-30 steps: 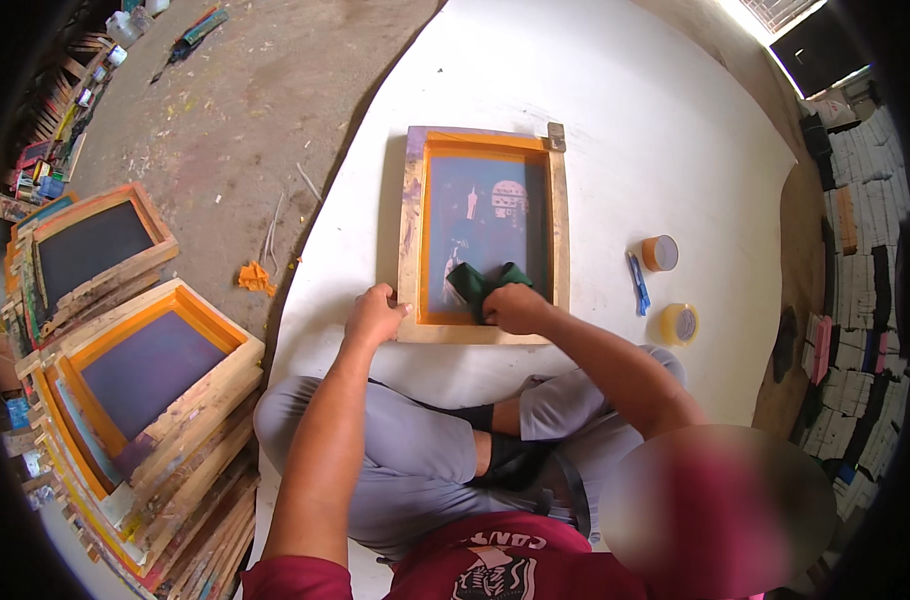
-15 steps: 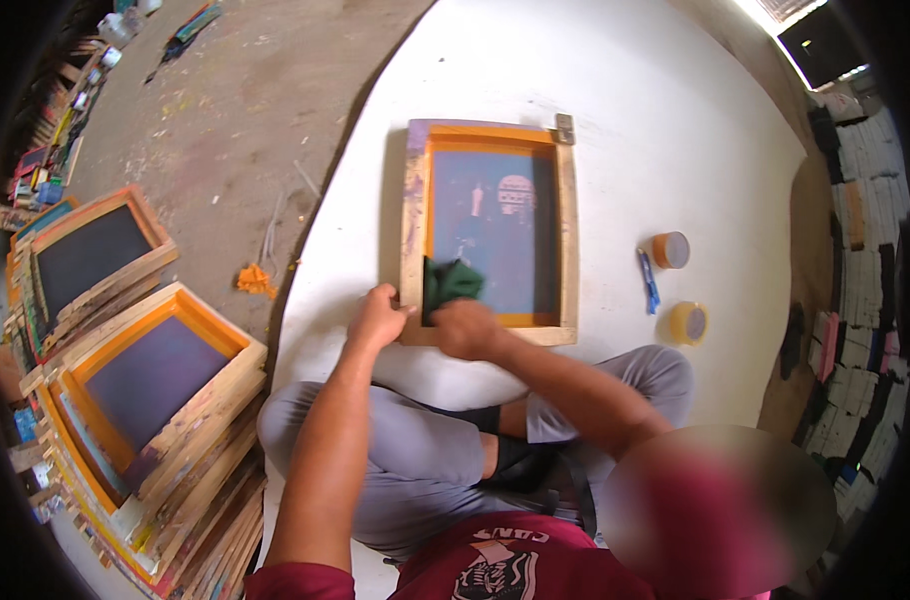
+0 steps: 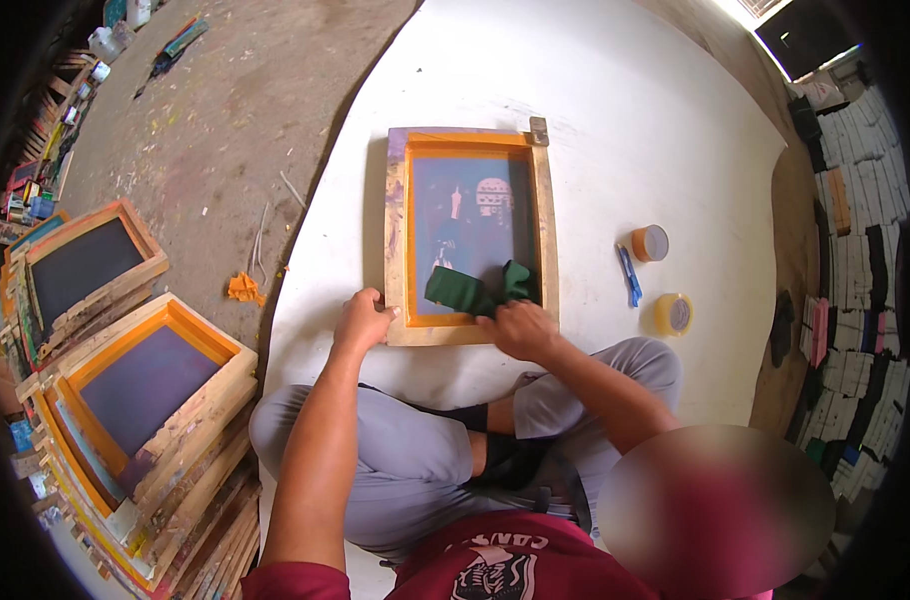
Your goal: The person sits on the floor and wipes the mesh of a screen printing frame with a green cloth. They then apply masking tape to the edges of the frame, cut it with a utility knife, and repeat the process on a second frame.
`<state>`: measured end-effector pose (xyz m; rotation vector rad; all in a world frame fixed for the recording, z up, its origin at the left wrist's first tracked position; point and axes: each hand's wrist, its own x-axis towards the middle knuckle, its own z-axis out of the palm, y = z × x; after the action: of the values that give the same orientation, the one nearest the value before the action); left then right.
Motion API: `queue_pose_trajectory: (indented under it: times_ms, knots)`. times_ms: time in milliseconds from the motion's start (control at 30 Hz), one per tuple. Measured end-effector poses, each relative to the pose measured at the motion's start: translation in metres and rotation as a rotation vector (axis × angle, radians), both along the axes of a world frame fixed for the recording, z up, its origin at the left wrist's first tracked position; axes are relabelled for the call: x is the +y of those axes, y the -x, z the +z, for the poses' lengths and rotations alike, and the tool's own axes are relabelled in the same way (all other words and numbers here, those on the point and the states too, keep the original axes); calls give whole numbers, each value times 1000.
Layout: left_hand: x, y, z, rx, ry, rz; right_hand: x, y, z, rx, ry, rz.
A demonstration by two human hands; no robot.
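Observation:
A wooden screen printing frame (image 3: pixel 396 240) lies on the white sheet before me, its inner edges lined with orange tape. Pale shapes show on its blue-grey mesh (image 3: pixel 475 235). My left hand (image 3: pixel 365 320) is closed around the frame's near left corner, thumb on top of the wood. At the near right part of the mesh, my right hand (image 3: pixel 525 330) grips a dark green cloth (image 3: pixel 460 291). Folds of the cloth stick out to both sides ahead of the fingers and rest on the mesh. Some of the right fingers are hidden by the hand.
Right of the frame lie a blue cutter (image 3: pixel 629 275), an orange-brown tape roll (image 3: pixel 650 243) and a yellowish tape roll (image 3: pixel 673 314). Stacked wooden screens (image 3: pixel 175 400) stand at the left, near a crumpled orange scrap (image 3: pixel 245 288). Stacks of folded material (image 3: pixel 855 250) line the far right.
My right hand has slid the green cloth rightward across the near end of the mesh. The cloth has spread apart. My left hand keeps its hold on the corner; the whole view has shifted slightly.

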<state>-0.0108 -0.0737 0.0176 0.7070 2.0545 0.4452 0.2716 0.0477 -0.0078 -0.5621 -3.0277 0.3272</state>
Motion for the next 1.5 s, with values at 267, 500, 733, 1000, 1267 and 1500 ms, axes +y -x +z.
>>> queue_pose_trajectory:
  times_ms: [267, 500, 733, 1000, 1267, 1500]
  knots:
    - [0, 0, -14, 5, 4, 28, -55, 82, -30, 137, 437, -120]
    - [-3, -1, -3, 0, -4, 29, 9, -17, -22, -236, 227, -112]
    - [2, -1, -9, -9, 10, 20, -45, 63, -30, 240, 113, 65]
    - [-3, 3, -13, -10, 27, 31, -30, 62, -10, -194, 413, -109]
    - [-1, 1, -2, 23, 22, 16, -6, 24, 27, -460, 229, -111]
    - [0, 1, -19, -1, -22, 25, -65, 104, -1, -150, 316, -147]
